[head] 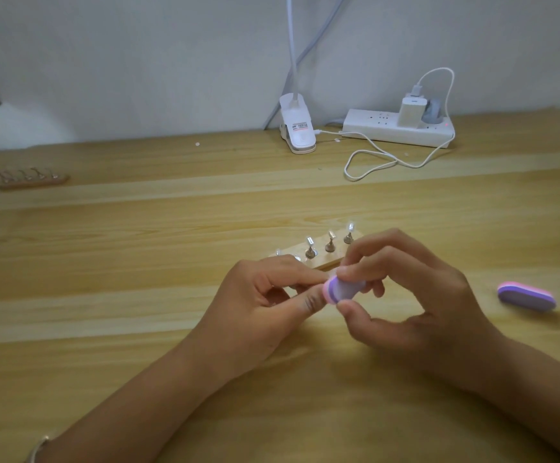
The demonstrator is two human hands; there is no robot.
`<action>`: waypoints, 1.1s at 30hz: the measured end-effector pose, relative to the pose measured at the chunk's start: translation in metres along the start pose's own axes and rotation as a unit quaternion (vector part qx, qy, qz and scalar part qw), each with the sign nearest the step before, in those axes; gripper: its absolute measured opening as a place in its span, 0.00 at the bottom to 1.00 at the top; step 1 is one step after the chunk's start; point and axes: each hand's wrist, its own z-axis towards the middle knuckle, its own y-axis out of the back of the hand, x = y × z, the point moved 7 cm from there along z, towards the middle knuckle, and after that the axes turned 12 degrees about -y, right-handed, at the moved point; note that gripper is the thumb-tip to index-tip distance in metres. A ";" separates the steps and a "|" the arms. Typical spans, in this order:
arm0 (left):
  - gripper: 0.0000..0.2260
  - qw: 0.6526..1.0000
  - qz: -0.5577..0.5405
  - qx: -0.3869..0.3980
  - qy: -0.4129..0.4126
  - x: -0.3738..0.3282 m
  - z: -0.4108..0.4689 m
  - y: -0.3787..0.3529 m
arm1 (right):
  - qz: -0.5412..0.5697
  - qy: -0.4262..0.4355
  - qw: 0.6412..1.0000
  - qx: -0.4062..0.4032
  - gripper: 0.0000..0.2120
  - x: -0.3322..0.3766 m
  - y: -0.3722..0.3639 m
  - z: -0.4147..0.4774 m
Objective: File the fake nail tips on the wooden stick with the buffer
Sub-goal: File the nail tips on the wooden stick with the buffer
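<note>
A pink-and-purple buffer is pinched between the thumb and fingers of the right hand, just in front of a wooden stick carrying upright nail tips. The left hand is curled against the buffer's end; anything held there is hidden. A second buffer is laid on the tabletop, well to the right.

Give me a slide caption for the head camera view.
Right hand holds the purple buffer against the left hand, wooden stick just behind.
</note>
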 end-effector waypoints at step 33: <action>0.05 0.997 0.066 -0.032 -0.018 -0.006 0.000 0.005 | -0.029 0.004 0.999 -0.026 0.07 -0.003 0.011 0.004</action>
